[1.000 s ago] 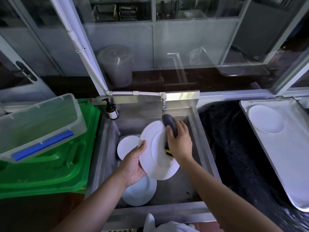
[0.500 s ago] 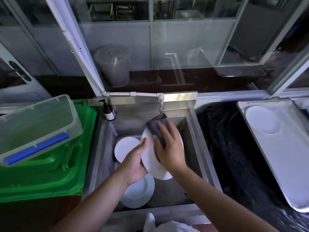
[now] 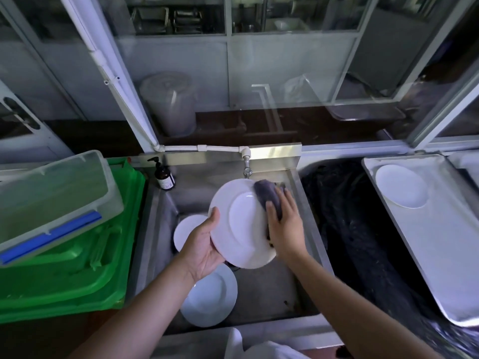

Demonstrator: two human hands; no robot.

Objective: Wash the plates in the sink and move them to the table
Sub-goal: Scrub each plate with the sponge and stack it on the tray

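- The left hand (image 3: pixel 204 251) is gripping a round, glossy white plate (image 3: pixel 239 225) by its 8 o'clock rim, tilting it over the steel sink (image 3: pixel 308 229).
- The right hand (image 3: pixel 283 224) is pressing a dark, rough sponge (image 3: pixel 268 196) on the plate's 2 o'clock edge, fingers curling over it.
- Two more white plates are lying in the basin: one (image 3: pixel 186 230) at 9 o'clock, one (image 3: pixel 211 300) at 6 o'clock.
- Another plate (image 3: pixel 400 186) is sitting on a flat metal tray (image 3: pixel 440 242) at 3 o'clock.

Dim, bluish light; wide-angle edges bend.
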